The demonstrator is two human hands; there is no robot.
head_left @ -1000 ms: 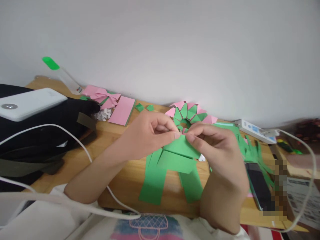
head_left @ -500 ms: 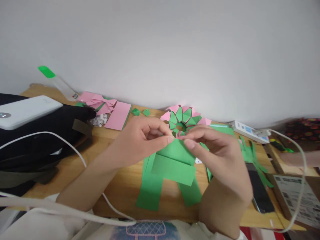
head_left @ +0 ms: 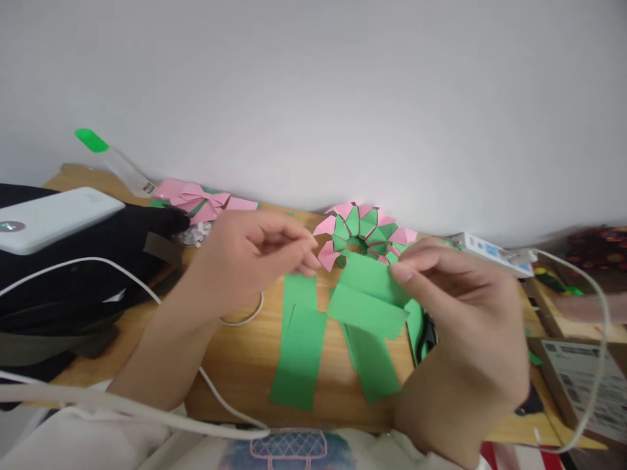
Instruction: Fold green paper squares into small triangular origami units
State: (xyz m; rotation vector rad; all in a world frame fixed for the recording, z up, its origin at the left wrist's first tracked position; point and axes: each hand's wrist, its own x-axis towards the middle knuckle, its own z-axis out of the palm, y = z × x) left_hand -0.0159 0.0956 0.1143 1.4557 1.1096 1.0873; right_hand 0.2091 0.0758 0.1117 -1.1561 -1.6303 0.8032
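A folded green paper sheet [head_left: 369,303] hangs in the air over the table, its crease running across it. My right hand [head_left: 460,313] pinches its upper right corner between thumb and fingers. My left hand [head_left: 255,261] is apart from the sheet, thumb and fingertips drawn together with nothing visible in them. Behind the sheet is a pink and green folded-paper ring [head_left: 360,225], partly hidden by the sheet and my right hand. Green paper strips [head_left: 298,359] lie below at the left, and more green strips [head_left: 377,372] lie at the right.
Pink folded paper [head_left: 196,196] lies by the wall at the left. A white power bank [head_left: 59,215] rests on a black bag [head_left: 88,267]. At the right are a power strip [head_left: 484,251] and a cardboard box [head_left: 588,391]. A white cable [head_left: 235,418] crosses in front.
My left hand has let go of the green sheet and moved left. My right hand has moved right, still gripping the sheet, and the ring behind shows more fully.
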